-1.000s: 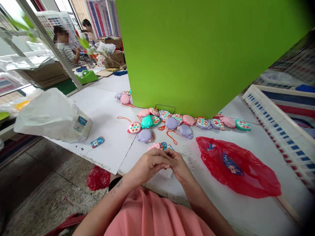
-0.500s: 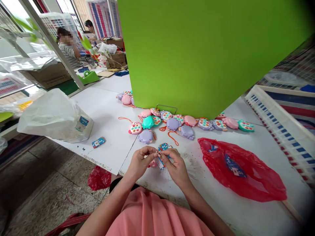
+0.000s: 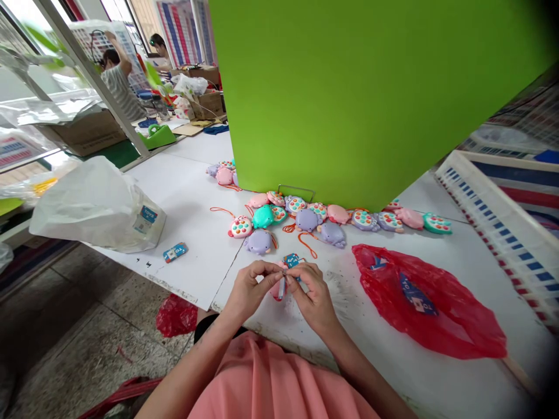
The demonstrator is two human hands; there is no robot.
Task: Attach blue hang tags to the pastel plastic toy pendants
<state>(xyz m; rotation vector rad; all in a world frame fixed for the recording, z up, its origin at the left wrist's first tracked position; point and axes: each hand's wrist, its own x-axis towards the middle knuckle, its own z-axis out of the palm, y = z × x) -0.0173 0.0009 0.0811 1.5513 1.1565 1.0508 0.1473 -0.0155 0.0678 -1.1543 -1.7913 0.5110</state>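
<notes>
Your left hand and right hand, together, pinch a small blue-and-white card tag above a pink toy; pastel push-button toys at 12 o'clock

A lime-green board stands before you, with a row of pastel button toys along its foot. A red plastic bag lies in front of its right end, a white plastic bag off its left, a white crate right of it, and a co-worker stands beyond its left edge.
</notes>
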